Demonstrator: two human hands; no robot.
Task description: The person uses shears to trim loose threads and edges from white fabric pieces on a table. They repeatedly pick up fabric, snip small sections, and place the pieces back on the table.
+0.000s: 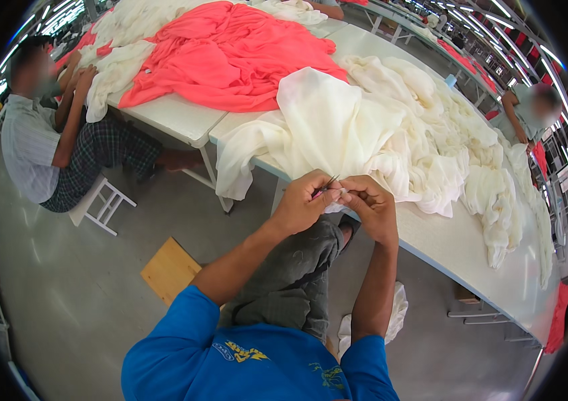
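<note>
My left hand [299,206] is closed around small thread snips [328,183], whose dark pointed blades stick out past the fingers; most of the tool is hidden. Its thumb and fingertips meet those of my right hand [373,206] at the table's near edge. Between thumb and fingers, my right hand pinches an edge of thin cream-white cloth [321,123]. This cloth spreads up from my hands onto the table, and a small bit hangs below the fingertips above my lap.
Coral-red cloth [230,57] lies heaped on the white table [461,234], with more cream cloth [431,154] to the right. A person [37,127] sits on a stool [101,204] at left; another person [531,110] works at far right. A wooden board [169,269] lies below.
</note>
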